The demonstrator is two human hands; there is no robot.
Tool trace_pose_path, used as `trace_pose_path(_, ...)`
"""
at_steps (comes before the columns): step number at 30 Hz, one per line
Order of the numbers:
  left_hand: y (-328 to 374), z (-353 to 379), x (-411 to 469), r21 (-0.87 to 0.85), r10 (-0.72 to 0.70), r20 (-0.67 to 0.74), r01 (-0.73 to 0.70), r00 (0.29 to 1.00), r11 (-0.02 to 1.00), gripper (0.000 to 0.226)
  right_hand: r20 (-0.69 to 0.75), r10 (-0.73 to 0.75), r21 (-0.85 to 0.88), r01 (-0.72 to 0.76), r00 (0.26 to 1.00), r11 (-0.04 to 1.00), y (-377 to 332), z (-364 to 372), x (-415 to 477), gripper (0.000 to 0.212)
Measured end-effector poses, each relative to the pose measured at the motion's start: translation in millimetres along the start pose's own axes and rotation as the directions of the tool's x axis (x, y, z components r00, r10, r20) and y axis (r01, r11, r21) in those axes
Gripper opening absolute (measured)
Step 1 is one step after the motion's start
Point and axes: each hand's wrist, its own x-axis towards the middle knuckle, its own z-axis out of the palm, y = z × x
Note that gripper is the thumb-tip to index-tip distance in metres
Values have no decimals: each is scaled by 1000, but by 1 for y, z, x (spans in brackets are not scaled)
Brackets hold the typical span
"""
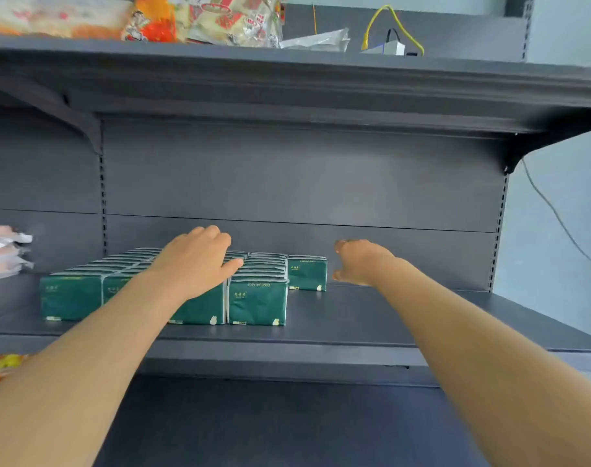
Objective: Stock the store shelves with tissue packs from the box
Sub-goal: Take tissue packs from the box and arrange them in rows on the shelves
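Head view looks into a dark grey store shelf (pixel 388 315). Green tissue packs (pixel 257 303) stand in tight rows on its left half. The left hand (pixel 199 261) lies flat on top of them, fingers straight, thumb out. The right hand (pixel 359 262) is just right of a lone pack (pixel 307 273) set further back. Its fingers are blurred, so I cannot tell their grip.

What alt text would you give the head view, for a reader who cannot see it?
A person's left hand rests on rows of green tissue packs on a grey store shelf, while the right hand hovers beside the rightmost pack, holding nothing. Snack bags and a yellow cable lie on the shelf above.
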Motion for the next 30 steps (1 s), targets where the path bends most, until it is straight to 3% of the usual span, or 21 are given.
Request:
trace_pose_path(7, 5, -90, -100, 86, -87, -95, 95, 992, 992, 43, -145, -77, 29, 81, 986, 996, -28, -62, -114, 46)
trace_pose_path(17, 0, -182, -198, 157, -94, -150, 118, 984, 981, 44, -248, -155, 67, 177, 956, 982, -67, -118, -227, 44)
trace_pose_path(23, -18, -189, -236, 165, -55, -149, 80, 987, 983, 47, -244, -106, 99, 133, 964, 986, -86, -119, -266, 47)
trace_pose_path(30, -59, -151, -281, 90, -14, -29, 16, 999, 996, 44, -131, -36, 121, 52, 991, 991, -138, -76, -290, 46)
